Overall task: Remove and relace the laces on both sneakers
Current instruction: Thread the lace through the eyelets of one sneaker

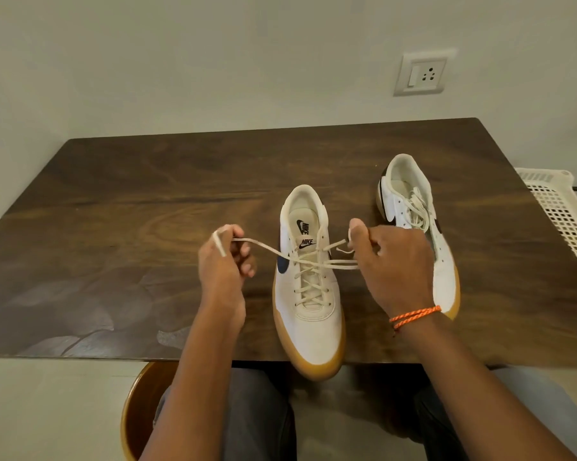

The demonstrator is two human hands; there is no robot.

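A white sneaker with a gum sole (308, 314) stands in the middle of the dark wooden table (130, 201), toe over the near edge. Its cream lace (308, 261) runs through the eyelets and crosses above the tongue. My left hand (225, 261) grips one lace end, which loops over my index finger, to the left of the shoe. My right hand (393, 261) pinches the other lace end to the right of the shoe. A second white sneaker (410, 201) lies behind my right hand, its laces bunched on top.
A white plastic basket (560, 214) sits off the table's right edge. A wall socket (422, 74) is on the wall behind. A round brown stool (137, 410) is below the table's near edge, beside my legs.
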